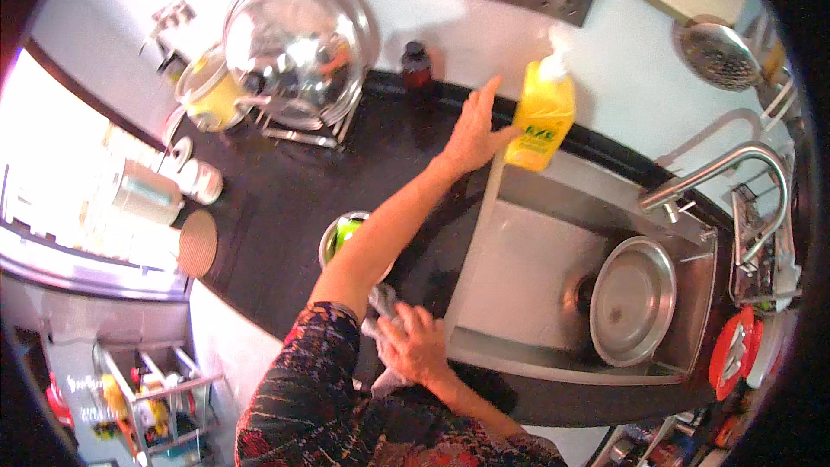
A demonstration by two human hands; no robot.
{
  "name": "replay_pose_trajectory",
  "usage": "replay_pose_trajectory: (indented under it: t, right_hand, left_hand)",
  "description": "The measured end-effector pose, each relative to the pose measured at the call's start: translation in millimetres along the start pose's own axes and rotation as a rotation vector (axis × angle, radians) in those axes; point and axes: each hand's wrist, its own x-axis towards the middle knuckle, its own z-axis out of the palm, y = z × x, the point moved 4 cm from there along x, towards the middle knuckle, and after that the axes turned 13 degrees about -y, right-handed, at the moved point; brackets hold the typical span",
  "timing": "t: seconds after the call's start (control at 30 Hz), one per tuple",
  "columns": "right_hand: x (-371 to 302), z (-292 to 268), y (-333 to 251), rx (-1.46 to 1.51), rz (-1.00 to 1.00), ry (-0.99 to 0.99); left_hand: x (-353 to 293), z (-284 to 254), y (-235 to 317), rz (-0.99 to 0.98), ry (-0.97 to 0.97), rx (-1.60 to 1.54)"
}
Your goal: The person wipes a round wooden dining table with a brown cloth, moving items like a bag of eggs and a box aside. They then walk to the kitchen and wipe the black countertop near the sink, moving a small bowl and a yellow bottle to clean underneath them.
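My left hand [474, 131] reaches across the counter to a yellow pump bottle [546, 112] behind the sink's far left corner. Its fingers are stretched out, and the thumb is at the bottle's left side; whether it touches I cannot tell. Close to my body, my right hand [415, 346] is closed on a crumpled grey cloth [380, 301] at the counter's near edge. Under my left forearm stands a small metal bowl [327, 246] with something bright green [347, 229] in it, partly hidden by the arm.
At right is a steel sink [527, 251] with a round metal basin [635, 303] and a curved tap [718, 169]. Large metal lids [298, 43] lean on a rack at the back left, beside a dark bottle [416, 67]. A striped round mat [198, 243] is at the left edge.
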Motion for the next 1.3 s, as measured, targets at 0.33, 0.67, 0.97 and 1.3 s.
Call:
replay_pose_trajectory:
  t: [0.33, 0.67, 0.97, 1.3]
  right_hand:
    - [-1.2, 7.9, -3.8, -0.005, -0.005, -0.038]
    - [-14.1, 1.9, -15.3, -0.036, -0.153, -0.326]
    - [26.4, 6.2, 11.1, -0.058, -0.142, -0.145]
    - [61.1, 5.0, 30.2, -0.199, -0.026, -0.104]
  left_hand:
    - [-267.7, -161.3, -33.1, -0.687, 0.098, 0.449]
    - [-278.8, -109.2, -38.9, -0.873, -0.065, -0.503]
    - [-137.6, -36.6, -88.4, -0.749, -0.031, -0.608]
    - [-72.8, 2.8, -99.5, -0.723, 0.085, -0.639]
